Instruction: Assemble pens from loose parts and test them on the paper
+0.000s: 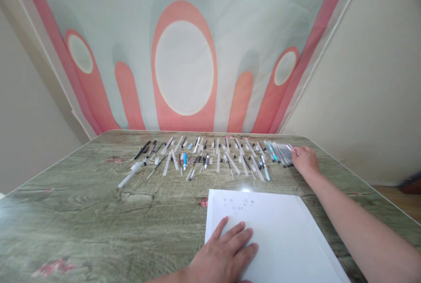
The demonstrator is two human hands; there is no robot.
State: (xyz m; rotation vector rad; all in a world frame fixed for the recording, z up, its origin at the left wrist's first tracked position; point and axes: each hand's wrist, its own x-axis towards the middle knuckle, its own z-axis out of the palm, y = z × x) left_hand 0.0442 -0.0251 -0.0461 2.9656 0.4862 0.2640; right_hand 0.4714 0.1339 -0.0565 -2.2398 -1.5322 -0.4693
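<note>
The pens (281, 155) lie side by side in a close row at the far right of the table (82, 213), next to a wide scatter of pen parts (218, 161). Each should be light, stiff and rather slick, likely plastic, and apt to roll; a pinch around the middle of the barrel would suit it best, with little force needed. The loose tubes and thin refills among the parts look easier to bend or crack than a whole pen.

Most pens in the row are slim and greyish, with dark bits towards the near ends; one near its left end is light blue. The right hand (305, 160) is at the row's right end, fingers curled in and partly closed — whether it has hold of a pen I cannot tell. The left hand (226, 250) rests palm down, fingers a little spread, gripping nothing, on the white paper (286, 230) — thin, flat, easily creased, with faint handwriting near its far edge.
</note>
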